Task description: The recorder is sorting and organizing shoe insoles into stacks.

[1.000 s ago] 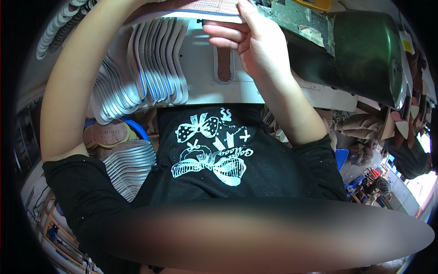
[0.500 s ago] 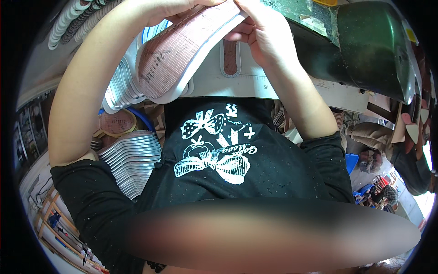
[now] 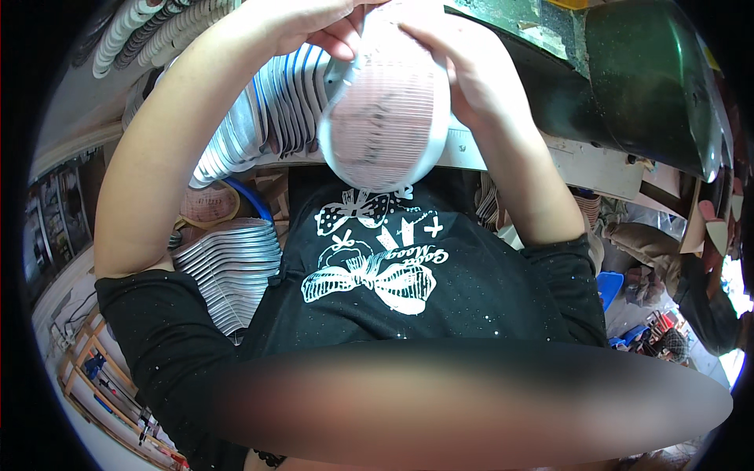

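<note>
Sole [image 3: 385, 118] held up close under the head camera, ribbed pink face toward the lens, white rim around it. Left hand [image 3: 310, 23] closed on the upper left edge, thumb lying over the rim; right hand [image 3: 459, 67] closed on the right edge, fingers curled behind. Gripped at the edges, probably to keep the face open for a look. Stacked soles [image 3: 259, 118] fanned on edge just left, likely for easy picking. More soles [image 3: 232, 271] lower left. Dark green machine [image 3: 644, 78] upper right.

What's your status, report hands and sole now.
Left hand and right hand both grip the pink ribbed shoe sole. Sole raised, tread toward camera. Stacked soles lower left, clear of it.
</note>
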Motion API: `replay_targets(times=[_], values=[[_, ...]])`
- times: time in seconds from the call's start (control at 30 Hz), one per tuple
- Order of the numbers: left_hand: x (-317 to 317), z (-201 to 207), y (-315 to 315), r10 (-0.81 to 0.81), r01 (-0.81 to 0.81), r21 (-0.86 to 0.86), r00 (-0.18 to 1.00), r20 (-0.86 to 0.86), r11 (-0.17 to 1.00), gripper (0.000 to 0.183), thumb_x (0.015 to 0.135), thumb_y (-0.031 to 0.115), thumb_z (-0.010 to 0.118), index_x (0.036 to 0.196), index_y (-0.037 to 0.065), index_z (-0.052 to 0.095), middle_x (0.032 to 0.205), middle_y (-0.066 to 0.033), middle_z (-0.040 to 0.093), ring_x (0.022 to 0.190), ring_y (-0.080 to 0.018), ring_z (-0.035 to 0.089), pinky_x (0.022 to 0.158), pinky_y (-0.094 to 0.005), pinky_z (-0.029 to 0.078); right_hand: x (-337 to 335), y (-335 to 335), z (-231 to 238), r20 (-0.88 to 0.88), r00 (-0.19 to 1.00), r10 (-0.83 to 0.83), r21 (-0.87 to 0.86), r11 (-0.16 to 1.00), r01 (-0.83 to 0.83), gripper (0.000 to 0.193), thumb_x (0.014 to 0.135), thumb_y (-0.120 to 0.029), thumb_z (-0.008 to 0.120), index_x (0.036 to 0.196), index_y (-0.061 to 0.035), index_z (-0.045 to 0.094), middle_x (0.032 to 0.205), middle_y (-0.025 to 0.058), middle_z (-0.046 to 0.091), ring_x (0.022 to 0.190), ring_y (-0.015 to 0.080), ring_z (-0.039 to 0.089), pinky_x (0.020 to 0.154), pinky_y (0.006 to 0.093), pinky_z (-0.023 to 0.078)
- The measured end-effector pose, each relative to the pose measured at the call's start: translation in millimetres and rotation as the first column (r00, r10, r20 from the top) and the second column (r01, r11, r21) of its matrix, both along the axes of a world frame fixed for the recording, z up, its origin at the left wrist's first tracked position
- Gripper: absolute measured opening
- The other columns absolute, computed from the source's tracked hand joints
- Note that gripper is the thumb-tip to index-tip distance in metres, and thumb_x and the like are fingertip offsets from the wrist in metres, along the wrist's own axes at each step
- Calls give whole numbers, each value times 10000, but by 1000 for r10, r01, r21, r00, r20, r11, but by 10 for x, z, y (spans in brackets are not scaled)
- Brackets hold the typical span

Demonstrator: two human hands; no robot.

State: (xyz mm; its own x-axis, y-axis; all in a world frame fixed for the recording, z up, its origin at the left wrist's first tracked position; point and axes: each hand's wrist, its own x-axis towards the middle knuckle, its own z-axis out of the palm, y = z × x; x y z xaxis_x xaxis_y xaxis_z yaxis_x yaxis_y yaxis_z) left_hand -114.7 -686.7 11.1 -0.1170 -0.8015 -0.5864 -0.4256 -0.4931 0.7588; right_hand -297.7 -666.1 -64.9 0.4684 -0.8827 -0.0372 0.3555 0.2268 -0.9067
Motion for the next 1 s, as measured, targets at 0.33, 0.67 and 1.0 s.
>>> replay_targets(times=[0.33, 0.67, 1.0], values=[[-45, 139, -391, -169, 211, -33, 856, 488, 977, 518, 886, 482, 543, 641, 36, 635, 498, -38, 530, 401, -116, 438, 395, -264, 318, -292, 406, 108, -179, 984, -23, 34, 999, 29, 210, 829, -181, 679, 884, 20, 702, 779, 23, 671, 686, 51, 567, 643, 190, 436], [149, -296, -246, -234, 152, -271, 924, -302, 951, 380, 858, 227, 650, 1136, -22, 582, 1124, -99, 608, 1044, -166, 573, 918, -298, 454, 189, -27, -148, 9, 974, -228, 11, 974, 228, 209, 844, -166, 648, 789, 35, 669, 686, 18, 618, 609, 47, 544, 545, 194, 407], [76, -344, -297, 60, -93, -24, 798, -599, 995, 284, 802, 141, 696, 1033, -7, 625, 917, -93, 665, 844, -177, 635, 778, -310, 526, 250, 243, -60, 2, 1000, 13, 132, 991, -13, 281, 850, -213, 634, 934, 55, 641, 812, 129, 676, 695, 189, 685, 585, 250, 543]])
